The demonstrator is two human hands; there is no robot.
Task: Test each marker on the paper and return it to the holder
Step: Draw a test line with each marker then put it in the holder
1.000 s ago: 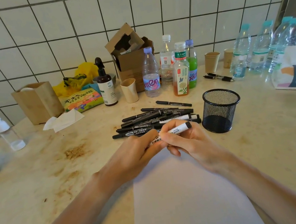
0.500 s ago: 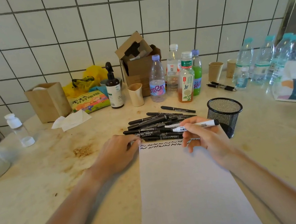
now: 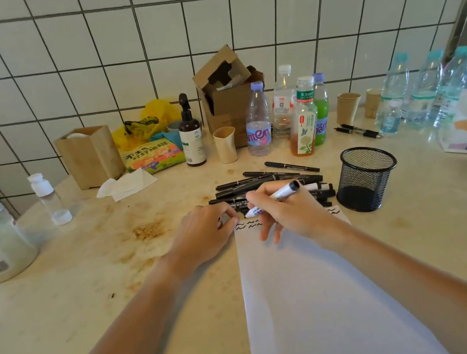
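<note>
While the right hand pinches a white-barrelled marker between thumb and curled fingers, the marker slants with its dark end raised away to the right and its lower end down at the top edge of the paper; the tip itself is hidden by the fingers. Two rows of black squiggles run along that top edge, showing just left of the right hand and again at its far right. The left hand rests at the paper's top left corner, fingers curled down against the table; whether they pinch anything I cannot tell. Just beyond both hands lies a pile of black markers, roughly parallel to one another, touching. To the right of the right hand, near the pile's end, stands the black mesh holder, upright. Farther beyond the hands, bottles and a torn cardboard box line the tiled wall.
</note>
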